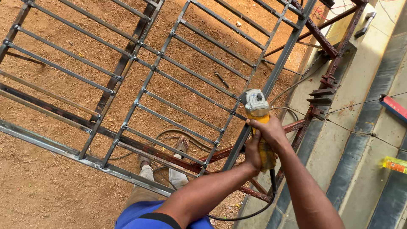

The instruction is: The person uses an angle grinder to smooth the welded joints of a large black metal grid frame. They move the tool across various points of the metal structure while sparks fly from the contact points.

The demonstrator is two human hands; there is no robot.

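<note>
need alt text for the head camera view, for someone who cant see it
Seen from above, a person's two hands, left hand and right hand, grip a yellow angle grinder against a grey welded metal grille raised over sandy ground. The grinder's black cable hangs below, and concrete steps lie to the right.

We see a yellow angle grinder [259,127] with a pale grey head and a black cord [254,214] trailing from it. The metal grille [186,89] is bare steel grey, its bars forming a ladder pattern of parallel rungs between long rails. Rust-brown frame pieces [326,55] run beneath and beside it. The ground [42,186] is sandy orange-brown. We wear a bright blue garment [140,216] with a black edge. The steps [364,140] alternate cream and dark grey stripes, carrying a red-and-blue tool [394,107] and a yellow object [395,164].
</note>
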